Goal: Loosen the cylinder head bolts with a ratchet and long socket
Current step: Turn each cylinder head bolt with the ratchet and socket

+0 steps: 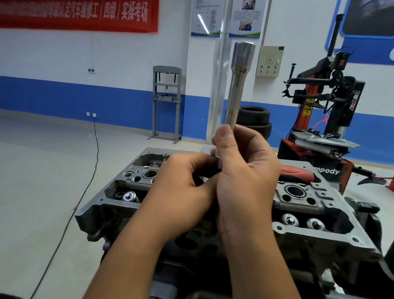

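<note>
A long silver socket (238, 83) stands almost upright above the cylinder head (306, 213), its wide end at the top. My right hand (244, 174) grips its lower end, thumb up against the shaft. My left hand (182, 194) is curled round the ratchet's head just left of the socket's base; the head is mostly hidden by my fingers. The ratchet's red and black handle (297, 171) sticks out to the right behind my right hand. Valve springs (129, 196) and round bores show in the grey cylinder head on both sides of my hands.
A red and black tyre changer (324, 105) stands at the right behind the engine. Stacked tyres (253, 120), a grey shop press (166, 102) and a silver pipe (219, 82) stand by the blue and white wall. A black cable (86, 185) runs across the floor at the left.
</note>
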Available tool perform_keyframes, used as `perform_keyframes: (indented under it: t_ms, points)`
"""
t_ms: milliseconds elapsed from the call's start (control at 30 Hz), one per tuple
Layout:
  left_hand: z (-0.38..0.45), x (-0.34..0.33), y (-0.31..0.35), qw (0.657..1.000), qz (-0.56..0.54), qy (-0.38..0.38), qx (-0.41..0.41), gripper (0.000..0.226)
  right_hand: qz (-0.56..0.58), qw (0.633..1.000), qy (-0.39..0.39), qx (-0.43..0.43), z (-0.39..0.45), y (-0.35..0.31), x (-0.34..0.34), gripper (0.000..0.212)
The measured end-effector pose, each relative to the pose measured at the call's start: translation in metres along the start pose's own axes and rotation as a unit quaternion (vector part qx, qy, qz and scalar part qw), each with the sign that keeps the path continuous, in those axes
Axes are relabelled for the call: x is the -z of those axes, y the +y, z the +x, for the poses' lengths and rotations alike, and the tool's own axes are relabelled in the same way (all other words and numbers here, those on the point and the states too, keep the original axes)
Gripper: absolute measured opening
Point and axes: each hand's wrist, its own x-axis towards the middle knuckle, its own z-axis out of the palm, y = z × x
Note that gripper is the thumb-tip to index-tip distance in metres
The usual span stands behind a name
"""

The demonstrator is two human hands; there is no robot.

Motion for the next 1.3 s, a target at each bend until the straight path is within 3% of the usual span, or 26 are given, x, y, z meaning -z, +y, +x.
perform_keyframes:
  t_ms: [100,233,400,467,600,767,867,967,1167,1300]
  points:
    - [0.0003,0.0002,-0.0015,1.0,-0.003,0.019,-0.01,0.02,0.045,0.998,-0.015,-0.034,-0.0004,-0.0012,-0.0016,0.008]
    - [0.001,-0.0031,-0.0032,0.996,0.056,0.075,-0.015,0.017,0.013,1.0,-0.002,0.003,-0.0015,-0.0007,-0.0006,0.022]
    - [-0.0006,0.0,0.0012,1.0,0.002,-0.017,-0.008,0.016,0.015,1.0,0.002,-0.011,-0.0001,-0.0008,0.0011,0.01]
    - [0.0001,0.0012,-0.0001,1.0,0.006,-0.002,-0.01,0.015,0.031,0.999,-0.013,-0.036,-0.0004,-0.0015,-0.0004,0.013]
    - [0.0008,-0.0032,-0.0012,0.997,0.04,0.063,-0.005,0.015,0.002,1.0,-0.001,-0.008,-0.0016,-0.0017,-0.0012,0.015]
    - [0.0008,0.0005,-0.0004,1.0,0.011,-0.019,-0.003,0.014,0.019,1.0,0.002,-0.02,-0.0003,-0.0021,0.0003,0.009]
    - [0.0009,0.0013,-0.0033,1.0,0.004,0.015,-0.008,0.015,0.038,0.998,-0.018,-0.044,-0.0006,-0.0029,-0.0014,0.008]
    - [0.0015,-0.0028,-0.0041,0.996,0.056,0.071,-0.007,0.013,0.011,1.0,0.003,-0.014,-0.0006,-0.0022,-0.0012,0.02]
    - [0.0011,0.0022,0.0009,1.0,-0.012,-0.023,0.005,0.011,0.019,1.0,0.009,-0.008,0.0011,-0.001,-0.0001,0.012]
    - [0.0021,-0.0014,-0.002,0.999,0.035,0.039,-0.007,0.012,0.025,1.0,0.002,-0.009,0.0004,-0.0015,-0.0023,0.018]
